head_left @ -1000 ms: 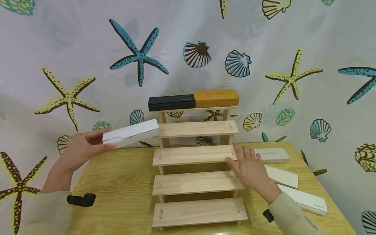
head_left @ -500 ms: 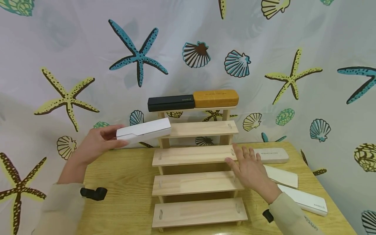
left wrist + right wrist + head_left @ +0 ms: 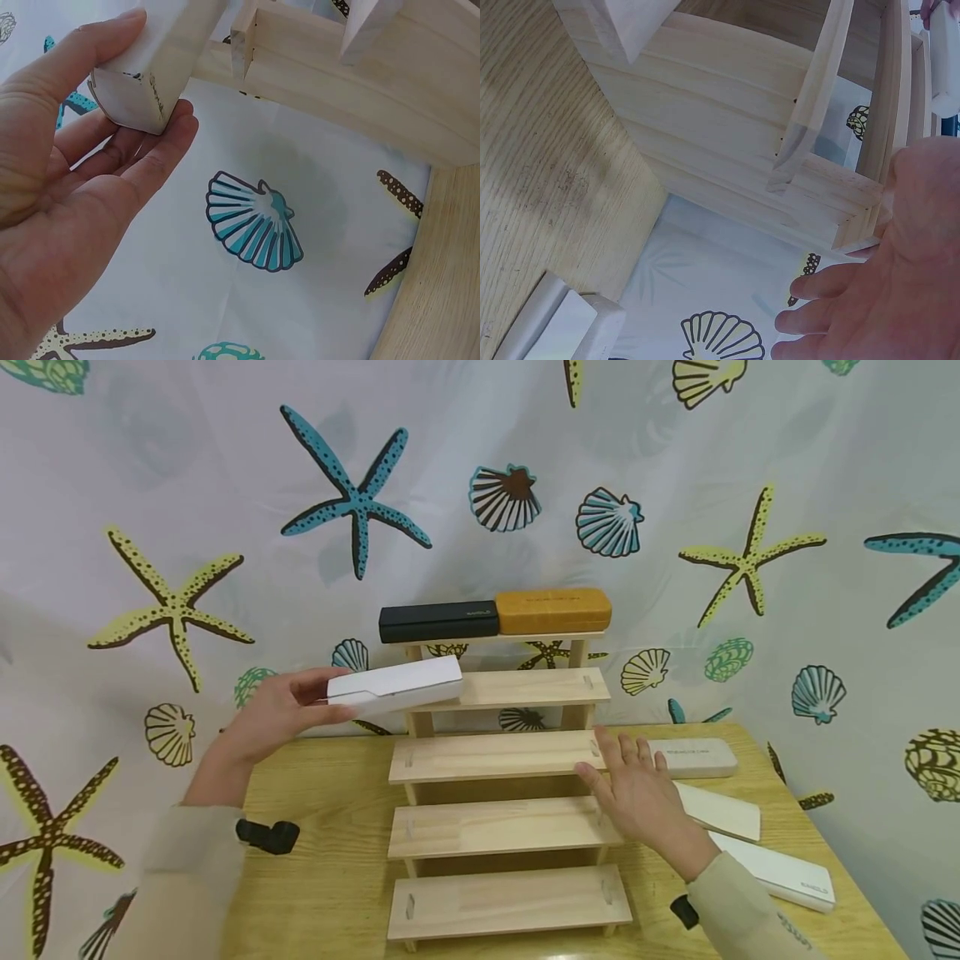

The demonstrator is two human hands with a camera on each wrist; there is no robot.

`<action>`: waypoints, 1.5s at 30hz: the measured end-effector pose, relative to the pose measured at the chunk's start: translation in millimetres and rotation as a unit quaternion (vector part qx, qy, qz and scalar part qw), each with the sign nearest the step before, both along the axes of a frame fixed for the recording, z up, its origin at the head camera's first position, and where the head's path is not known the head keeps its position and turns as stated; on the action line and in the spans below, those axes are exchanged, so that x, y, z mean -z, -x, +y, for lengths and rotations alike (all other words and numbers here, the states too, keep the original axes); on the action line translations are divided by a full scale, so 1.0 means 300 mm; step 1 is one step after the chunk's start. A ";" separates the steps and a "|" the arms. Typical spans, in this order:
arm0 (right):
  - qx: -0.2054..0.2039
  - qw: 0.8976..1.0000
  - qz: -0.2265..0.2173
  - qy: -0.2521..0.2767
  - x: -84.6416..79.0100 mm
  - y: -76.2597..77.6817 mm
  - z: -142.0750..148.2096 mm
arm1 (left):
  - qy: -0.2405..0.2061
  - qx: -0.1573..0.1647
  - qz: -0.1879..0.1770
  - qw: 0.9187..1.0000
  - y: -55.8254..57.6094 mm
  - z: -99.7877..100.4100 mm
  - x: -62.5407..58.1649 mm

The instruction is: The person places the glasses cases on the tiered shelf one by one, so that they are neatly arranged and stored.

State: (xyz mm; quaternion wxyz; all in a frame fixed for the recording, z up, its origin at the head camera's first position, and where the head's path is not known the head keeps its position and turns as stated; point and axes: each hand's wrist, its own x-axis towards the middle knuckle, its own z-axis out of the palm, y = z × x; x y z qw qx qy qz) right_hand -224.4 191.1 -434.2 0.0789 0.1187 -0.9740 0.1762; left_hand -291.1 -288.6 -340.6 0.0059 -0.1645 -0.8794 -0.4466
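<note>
My left hand (image 3: pixel 281 710) pinches a white glasses case (image 3: pixel 397 685) by its left end, thumb on one side and fingers on the other. The left wrist view shows the case's worn end (image 3: pixel 127 97) between thumb and fingers. Its far end overlaps the left part of the second shelf from the top (image 3: pixel 525 688); I cannot tell whether it touches. My right hand (image 3: pixel 645 793), fingers extended, rests against the right end of the middle shelf (image 3: pixel 495 756) of the stepped wooden stand. In the right wrist view, the right hand (image 3: pixel 900 277) lies by the stand's edge.
A black case (image 3: pixel 438 622) and an orange case (image 3: pixel 553 612) sit side by side on the top shelf. Right of the stand lie a grey case (image 3: pixel 693 757), a cream case (image 3: pixel 720 812) and a white case (image 3: pixel 780 870) on the wooden table (image 3: pixel 322 802). A patterned curtain hangs behind.
My left hand has carried the white glasses case rightward and slightly up, from beside the stand to over the second shelf's left part. The right hand has stayed in place.
</note>
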 end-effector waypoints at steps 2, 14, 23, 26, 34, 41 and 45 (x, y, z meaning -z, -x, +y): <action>0.000 1.000 0.002 0.000 0.002 0.001 0.002 | -0.001 0.005 0.003 1.000 0.007 0.013 -0.002; 0.001 1.000 0.000 -0.002 -0.002 0.000 -0.002 | -0.011 0.025 0.000 1.000 0.041 0.083 -0.005; 0.003 1.000 -0.004 0.001 -0.004 0.001 0.001 | -0.029 0.022 -0.014 0.999 0.058 0.110 -0.006; 0.004 1.000 -0.007 0.001 -0.003 0.001 0.001 | -0.034 0.021 -0.020 0.999 0.063 0.123 -0.005; 0.005 1.000 -0.011 0.001 -0.003 0.003 0.003 | -0.019 0.015 -0.023 0.999 0.074 0.153 -0.010; 0.002 1.000 -0.007 0.002 0.007 0.007 0.004 | -0.030 0.027 -0.026 0.999 0.086 0.169 -0.007; 0.002 1.000 -0.005 -0.001 0.011 0.010 0.006 | -0.036 0.036 -0.036 0.998 0.094 0.173 -0.002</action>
